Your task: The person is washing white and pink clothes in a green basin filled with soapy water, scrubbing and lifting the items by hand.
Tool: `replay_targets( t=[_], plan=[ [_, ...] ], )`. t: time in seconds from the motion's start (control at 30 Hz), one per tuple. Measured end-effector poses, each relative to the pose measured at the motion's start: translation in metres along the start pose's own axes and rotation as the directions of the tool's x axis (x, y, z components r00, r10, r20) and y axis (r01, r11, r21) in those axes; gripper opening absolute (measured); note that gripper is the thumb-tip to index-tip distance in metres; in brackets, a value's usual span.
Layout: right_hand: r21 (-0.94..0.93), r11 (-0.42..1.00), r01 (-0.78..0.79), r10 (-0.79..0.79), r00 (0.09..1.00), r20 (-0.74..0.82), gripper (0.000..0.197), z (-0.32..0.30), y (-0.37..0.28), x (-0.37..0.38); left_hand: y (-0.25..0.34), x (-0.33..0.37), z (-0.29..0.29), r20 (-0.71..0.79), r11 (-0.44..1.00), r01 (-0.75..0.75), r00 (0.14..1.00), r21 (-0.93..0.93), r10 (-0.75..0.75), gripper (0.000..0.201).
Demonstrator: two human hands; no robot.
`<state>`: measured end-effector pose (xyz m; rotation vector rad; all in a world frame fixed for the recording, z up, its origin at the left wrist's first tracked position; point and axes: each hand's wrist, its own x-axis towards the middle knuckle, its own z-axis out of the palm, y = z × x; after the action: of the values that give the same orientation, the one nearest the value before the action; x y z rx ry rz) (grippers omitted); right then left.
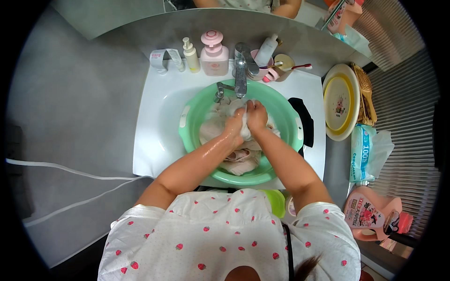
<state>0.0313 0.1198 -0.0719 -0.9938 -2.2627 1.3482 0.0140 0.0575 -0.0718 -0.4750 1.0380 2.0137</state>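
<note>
Gripping white cloth (244, 130) below chrome faucet (240, 77): left hand (235, 123), right hand (257, 117) clenched it. Working low inside green plastic basin (193, 114) seemed best, limiting splash.

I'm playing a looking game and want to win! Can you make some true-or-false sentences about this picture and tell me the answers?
1. The left hand and right hand hold white cloth. True.
2. The cloth is in a red bucket. False: it is in a green basin.
3. A pink pump bottle stands left of the tap. True.
4. The basin is on the floor. False: it sits at the white sink.
5. Strawberries decorate the person's top. True.
</note>
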Motion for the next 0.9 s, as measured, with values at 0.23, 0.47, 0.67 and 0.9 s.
replay_targets(
  t=[0.23, 0.47, 0.67, 0.9],
  plan=[
    [0.007, 0.941, 0.338, -0.336, 0.937, -0.094, 0.028, 0.01, -0.026, -0.049, 0.037, -0.01, -0.015, -0.051, 0.923, -0.007, 0.998, 0.384, 0.029, 0.032],
    [-0.362, 0.915, 0.179, -0.128, 0.979, 0.159, 0.032, -0.025, 0.037, 0.026, 0.035, -0.041, 0.001, 0.056, 0.976, 0.17, 0.982, 0.134, -0.179, 0.029],
    [0.234, 0.97, -0.06, -0.087, 0.815, 0.572, 0.043, -0.031, -0.001, -0.01, 0.05, -0.024, -0.025, 0.192, 0.976, 0.115, 0.978, -0.186, -0.078, 0.032],
    [-0.664, 0.692, 0.284, -0.117, 0.951, 0.285, 0.037, -0.053, 0.023, 0.051, 0.055, -0.002, -0.032, -0.27, 0.992, -0.01, 0.962, 0.123, 0.043, 0.035]
  ],
)
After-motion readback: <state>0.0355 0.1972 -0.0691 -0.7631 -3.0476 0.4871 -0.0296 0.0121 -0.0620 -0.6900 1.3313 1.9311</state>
